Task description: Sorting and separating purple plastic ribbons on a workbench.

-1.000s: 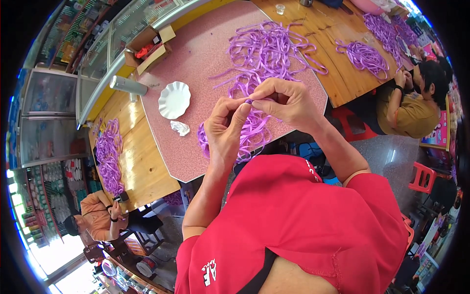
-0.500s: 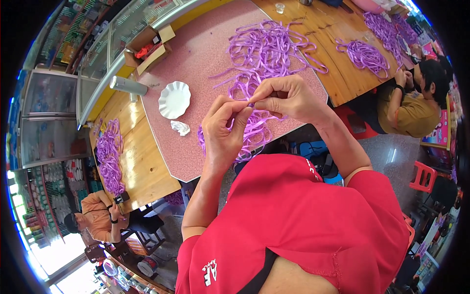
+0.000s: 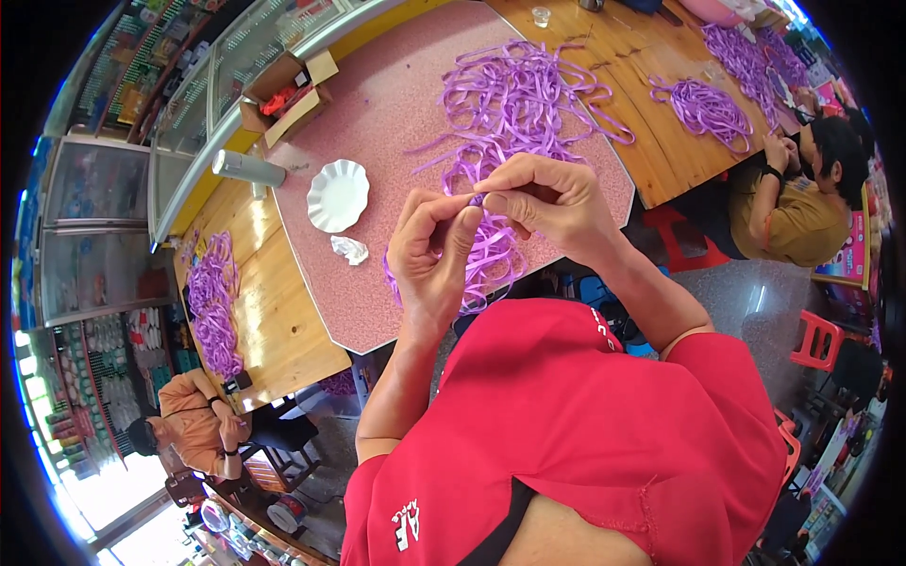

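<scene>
My left hand [image 3: 429, 247] and my right hand [image 3: 545, 200] meet fingertip to fingertip above the pink speckled table. Between them a small piece of purple ribbon [image 3: 477, 200] is pinched; it looks folded or knotted, though the fingers hide most of it. Thumb and forefinger of each hand press on it. Below and behind my hands spreads a loose, tangled heap of purple ribbon [image 3: 510, 99], with loops hanging toward the near table edge.
Left on the pink tabletop [image 3: 377, 104] are a white scalloped plate [image 3: 338, 195], a crumpled tissue [image 3: 349, 249], a grey bottle [image 3: 247, 168] and an opened cardboard box [image 3: 300, 104]. Co-workers sit left [image 3: 193, 415] and right [image 3: 797, 203], beside wooden tables with ribbon piles [image 3: 212, 302].
My fingertips have shifted slightly and more of the purple ribbon now shows between them. The co-worker at left has brought their hands together lower down.
</scene>
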{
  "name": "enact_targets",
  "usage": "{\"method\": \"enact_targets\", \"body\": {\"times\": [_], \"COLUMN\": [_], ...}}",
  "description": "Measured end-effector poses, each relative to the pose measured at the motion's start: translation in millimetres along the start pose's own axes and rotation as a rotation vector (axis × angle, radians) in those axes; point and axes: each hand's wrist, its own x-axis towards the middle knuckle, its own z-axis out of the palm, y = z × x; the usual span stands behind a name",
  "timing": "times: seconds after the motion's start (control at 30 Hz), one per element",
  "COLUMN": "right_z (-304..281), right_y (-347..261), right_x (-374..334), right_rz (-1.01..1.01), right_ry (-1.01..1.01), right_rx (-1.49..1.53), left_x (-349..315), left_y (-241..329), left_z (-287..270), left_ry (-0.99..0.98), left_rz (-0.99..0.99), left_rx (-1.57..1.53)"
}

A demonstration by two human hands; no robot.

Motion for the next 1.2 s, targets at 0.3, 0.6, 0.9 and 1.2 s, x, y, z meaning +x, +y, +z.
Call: {"method": "enact_targets", "body": {"times": [0.3, 0.6, 0.9, 1.2], "right_z": [-11, -21, 0, -6], "right_y": [-7, -10, 4, -2], "right_x": [15, 27, 18, 19], "right_rz": [-0.500, -0.513, -0.500, -0.392], "right_ry": [-0.141, -0.281, -0.007, -0.060], "right_rx": [-0.431, -0.527, -0.475, -0.446], "left_x": [5, 14, 14, 15], "left_y": [7, 7, 4, 2], "left_z": [-7, -17, -9, -7], "left_ry": [-0.084, -0.180, -0.059, -0.068], "left_rz": [-0.184, -0.229, -0.189, -0.191], "left_rx": [-0.261, -0.073, -0.128, -0.166]}}
